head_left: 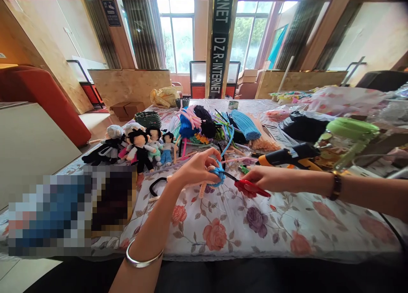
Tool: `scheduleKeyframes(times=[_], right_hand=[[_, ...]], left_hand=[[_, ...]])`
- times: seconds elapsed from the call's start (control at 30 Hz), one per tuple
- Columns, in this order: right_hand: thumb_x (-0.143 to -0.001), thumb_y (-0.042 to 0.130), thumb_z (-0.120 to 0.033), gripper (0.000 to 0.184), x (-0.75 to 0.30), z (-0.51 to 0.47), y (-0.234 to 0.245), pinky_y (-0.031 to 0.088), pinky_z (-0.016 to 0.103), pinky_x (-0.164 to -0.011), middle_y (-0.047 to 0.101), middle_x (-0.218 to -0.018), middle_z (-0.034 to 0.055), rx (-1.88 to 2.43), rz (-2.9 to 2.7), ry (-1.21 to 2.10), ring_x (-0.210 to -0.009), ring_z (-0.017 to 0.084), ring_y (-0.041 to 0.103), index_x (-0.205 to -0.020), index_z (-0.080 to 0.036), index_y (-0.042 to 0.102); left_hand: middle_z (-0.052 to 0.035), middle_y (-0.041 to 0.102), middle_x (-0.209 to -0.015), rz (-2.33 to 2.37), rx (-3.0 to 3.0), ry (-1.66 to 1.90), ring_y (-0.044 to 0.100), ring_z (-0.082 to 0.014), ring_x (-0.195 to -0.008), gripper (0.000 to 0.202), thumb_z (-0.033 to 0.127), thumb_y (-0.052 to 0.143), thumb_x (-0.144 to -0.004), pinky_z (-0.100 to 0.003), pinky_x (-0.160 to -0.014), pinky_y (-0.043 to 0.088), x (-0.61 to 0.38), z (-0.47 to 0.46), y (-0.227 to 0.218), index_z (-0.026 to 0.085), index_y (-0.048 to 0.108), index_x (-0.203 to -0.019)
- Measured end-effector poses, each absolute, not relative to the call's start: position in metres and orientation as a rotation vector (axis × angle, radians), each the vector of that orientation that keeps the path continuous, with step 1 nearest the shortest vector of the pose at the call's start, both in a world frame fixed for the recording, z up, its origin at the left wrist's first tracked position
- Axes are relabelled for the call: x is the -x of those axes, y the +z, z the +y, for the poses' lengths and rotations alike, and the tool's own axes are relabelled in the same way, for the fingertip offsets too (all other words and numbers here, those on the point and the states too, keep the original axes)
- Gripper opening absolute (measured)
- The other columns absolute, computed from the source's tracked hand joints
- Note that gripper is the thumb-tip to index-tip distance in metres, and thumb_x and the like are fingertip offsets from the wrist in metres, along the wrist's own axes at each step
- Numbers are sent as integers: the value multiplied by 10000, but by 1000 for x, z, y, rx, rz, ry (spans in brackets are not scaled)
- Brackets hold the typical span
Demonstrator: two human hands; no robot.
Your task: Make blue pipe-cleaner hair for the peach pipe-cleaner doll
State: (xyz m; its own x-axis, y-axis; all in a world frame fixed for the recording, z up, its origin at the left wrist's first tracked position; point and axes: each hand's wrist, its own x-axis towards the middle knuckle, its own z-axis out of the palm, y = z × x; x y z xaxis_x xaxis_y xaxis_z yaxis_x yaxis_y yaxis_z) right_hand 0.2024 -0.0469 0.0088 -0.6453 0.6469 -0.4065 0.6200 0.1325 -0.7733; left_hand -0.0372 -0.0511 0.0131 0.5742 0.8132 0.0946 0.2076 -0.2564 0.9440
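Observation:
My left hand (198, 167) is closed on a small figure of wound blue pipe cleaner (218, 173) with pale pink pieces hanging below it. It holds the figure just above the flowered tablecloth (229, 225). My right hand (266, 178) grips red-handled scissors (250, 186), and their dark blades point left at the blue winding. A silver bangle sits on my left wrist and a dark bracelet on my right.
Small dolls (137, 146) stand in a row at the left. Behind my hands lie heaps of coloured pipe cleaners (216, 127) and a blue bundle (245, 125). A yellow and black glue gun (287, 155) and a green-lidded jar (349, 137) are at the right.

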Motion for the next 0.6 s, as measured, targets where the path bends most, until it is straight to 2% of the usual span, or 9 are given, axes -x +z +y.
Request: scheduleKeyframes(times=[0.13,0.3,0.4,0.5,0.6], right_hand=[[-703,620,-392,250,-201,-46,9,303,232,-451,528,-540,8,1322,-2328,1599,-503,100,414,-660,-147,640],[-730,614,-416,302,-199,-46,7,310,236,-466,533,-547,17,1324,-2323,1577,-510,102,430,-619,-135,623],[-782,580,-436,333,-198,-47,5,307,229,-482,553,-598,19,1231,-2329,1656,-530,95,438,-678,-124,630],[-793,577,-467,356,-198,-51,2,322,224,-498,577,-657,22,1159,-2234,1736,-561,95,462,-782,-117,646],[-744,631,-496,393,-199,-60,0,379,238,-550,600,-709,29,1148,-2037,1767,-617,115,508,-864,-122,653]], left_hand=[[5,577,-778,859,-1779,724,467,-76,-608,403,121,664,-577,-196,-556,403,38,-50,12,188,480,-928],[12,586,-775,900,-1838,731,370,-48,-545,384,118,652,-575,-181,-514,326,39,-47,9,189,480,-911],[12,594,-781,945,-1886,716,337,-43,-529,371,128,648,-569,-181,-504,312,39,-45,8,186,482,-895],[5,607,-800,980,-1921,723,385,-58,-559,367,144,659,-564,-185,-517,326,40,-43,7,187,483,-883],[12,604,-774,980,-1924,754,457,-83,-610,358,155,663,-575,-196,-553,353,40,-44,7,193,486,-884]])
